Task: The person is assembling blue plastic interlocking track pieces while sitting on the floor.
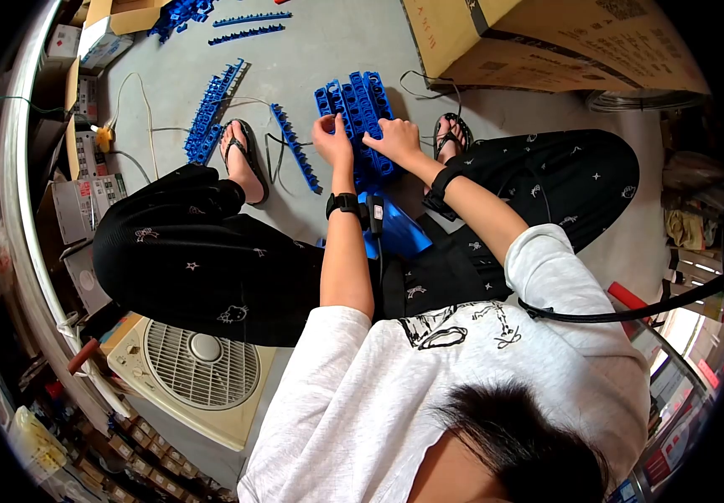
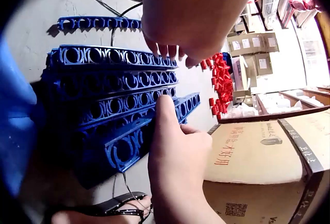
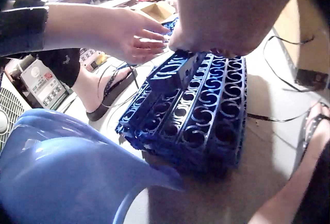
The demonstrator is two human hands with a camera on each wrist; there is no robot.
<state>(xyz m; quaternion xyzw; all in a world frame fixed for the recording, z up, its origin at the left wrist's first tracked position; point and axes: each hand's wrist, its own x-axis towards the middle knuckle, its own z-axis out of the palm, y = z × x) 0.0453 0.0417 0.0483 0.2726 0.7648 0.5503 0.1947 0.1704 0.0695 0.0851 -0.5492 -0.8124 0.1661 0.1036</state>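
A stack of blue plastic strips [image 1: 353, 96], patterned with rows of rings, lies on the floor between the person's feet. Across its top, at a slant, lies another blue ring-patterned strip [image 3: 172, 74]. The right hand [image 1: 397, 138] grips this slanted strip, its thumb pressed along it in the left wrist view; its other fingertips are largely hidden. On the other side, the left hand [image 3: 118, 33] hovers by the stack with loosely bent fingers and nothing visible in them. Its fingertips overlap the end of the outermost strip [image 2: 113, 56] in the left wrist view.
More blue strips [image 1: 211, 117] and a single strip [image 1: 295, 151] lie to the left. A large cardboard box [image 1: 546, 46] stands front right. Thin cables [image 1: 274, 155] run over the floor. A blue curved plastic object [image 3: 77, 172] is close in front of the person; a box fan [image 1: 202, 365] stands left.
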